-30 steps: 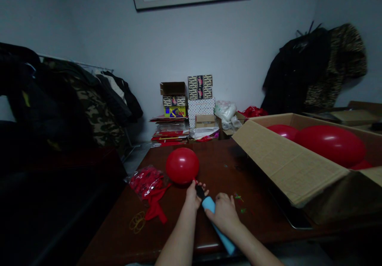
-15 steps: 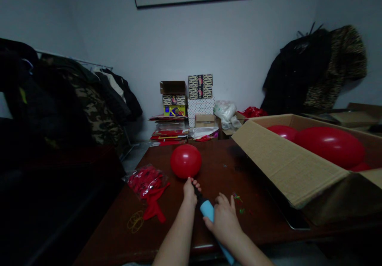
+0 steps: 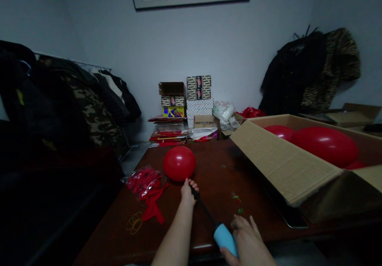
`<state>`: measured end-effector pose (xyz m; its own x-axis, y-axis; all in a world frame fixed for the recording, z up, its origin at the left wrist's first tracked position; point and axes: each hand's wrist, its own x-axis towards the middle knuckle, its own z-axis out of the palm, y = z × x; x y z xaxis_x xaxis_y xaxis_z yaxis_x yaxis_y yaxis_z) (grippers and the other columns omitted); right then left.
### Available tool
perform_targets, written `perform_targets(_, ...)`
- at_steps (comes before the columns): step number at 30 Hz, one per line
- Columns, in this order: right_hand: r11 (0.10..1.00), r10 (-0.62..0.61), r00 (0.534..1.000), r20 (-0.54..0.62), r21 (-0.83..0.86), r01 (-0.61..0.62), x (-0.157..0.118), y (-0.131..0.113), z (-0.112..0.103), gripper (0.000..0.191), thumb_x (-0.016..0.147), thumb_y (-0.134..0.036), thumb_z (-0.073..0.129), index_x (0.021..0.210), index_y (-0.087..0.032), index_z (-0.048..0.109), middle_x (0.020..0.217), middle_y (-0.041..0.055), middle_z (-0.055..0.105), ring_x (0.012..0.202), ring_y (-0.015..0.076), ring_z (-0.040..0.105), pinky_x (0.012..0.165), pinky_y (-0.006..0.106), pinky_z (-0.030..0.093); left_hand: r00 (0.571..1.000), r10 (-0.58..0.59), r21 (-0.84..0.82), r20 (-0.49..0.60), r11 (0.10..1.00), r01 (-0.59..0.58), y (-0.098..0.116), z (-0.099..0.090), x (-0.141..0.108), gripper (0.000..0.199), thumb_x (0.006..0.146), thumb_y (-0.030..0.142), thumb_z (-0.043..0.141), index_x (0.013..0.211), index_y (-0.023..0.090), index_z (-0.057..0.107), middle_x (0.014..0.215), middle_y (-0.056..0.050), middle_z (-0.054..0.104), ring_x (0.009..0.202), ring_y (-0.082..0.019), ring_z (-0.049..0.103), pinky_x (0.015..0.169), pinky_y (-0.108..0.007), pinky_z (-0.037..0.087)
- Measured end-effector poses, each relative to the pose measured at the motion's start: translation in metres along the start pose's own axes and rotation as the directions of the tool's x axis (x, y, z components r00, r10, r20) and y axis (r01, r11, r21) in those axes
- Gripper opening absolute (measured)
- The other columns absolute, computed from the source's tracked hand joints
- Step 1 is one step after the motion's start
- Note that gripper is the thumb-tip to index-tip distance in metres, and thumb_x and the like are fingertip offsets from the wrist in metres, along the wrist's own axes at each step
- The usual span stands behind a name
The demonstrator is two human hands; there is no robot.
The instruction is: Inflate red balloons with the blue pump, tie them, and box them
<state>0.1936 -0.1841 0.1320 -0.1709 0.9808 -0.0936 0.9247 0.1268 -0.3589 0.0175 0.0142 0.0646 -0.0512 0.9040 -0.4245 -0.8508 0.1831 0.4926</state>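
A partly inflated red balloon [image 3: 179,163] sits at the black nozzle end of a hand pump [image 3: 224,239]. My left hand [image 3: 188,191] is closed around that end, the balloon's neck pinched at the nozzle. The pump's thin black rod shows between my hands. Around the light blue barrel, near the table's front edge, my right hand [image 3: 246,236] is wrapped, its fingers partly lifted. Left of my left hand lie a clear bag of red balloons [image 3: 146,181], several loose flat red balloons [image 3: 153,210] and some thin yellow rings [image 3: 134,222].
On the right, an open cardboard box [image 3: 280,160] holds inflated red balloons [image 3: 325,145]. A dark flat device [image 3: 291,214] lies under its edge. Small green and coloured bits [image 3: 238,199] are on the brown table [image 3: 211,170]. Stacked boxes [image 3: 199,98] stand behind, and coats [image 3: 95,102] hang left.
My right hand has drawn the blue barrel back toward me and to the right, exposing the black rod. My left hand still holds the balloon end, now slightly farther left.
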Motion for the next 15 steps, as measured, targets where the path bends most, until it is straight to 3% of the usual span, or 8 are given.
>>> perform_targets(7,0.999,0.02,0.998,-0.061,0.029,-0.018,0.015,-0.011,0.001,0.051,0.072,-0.046,0.049,0.104,-0.009,0.062,0.116,0.0156,0.055,0.12,0.0305,0.039,0.108,0.047,0.007,0.999,0.026,-0.048,0.044,0.999,-0.024,-0.003,-0.009,-0.004,0.023,0.089,0.028,0.041,0.068,0.018,0.039,0.053,0.006,0.036,0.037,-0.005,0.035,0.035,-0.015,0.026)
perform_targets(15,0.999,-0.009,0.985,-0.174,0.037,0.015,0.071,-0.033,0.023,0.046,0.07,-0.046,0.049,0.098,-0.012,0.063,0.106,0.013,0.059,0.11,0.029,0.046,0.106,0.048,0.013,0.996,0.083,0.031,0.044,0.996,-0.085,-0.007,-0.016,-0.007,0.021,0.086,0.028,0.046,0.068,0.018,0.04,0.052,0.006,0.036,0.036,-0.005,0.034,0.035,-0.017,0.026)
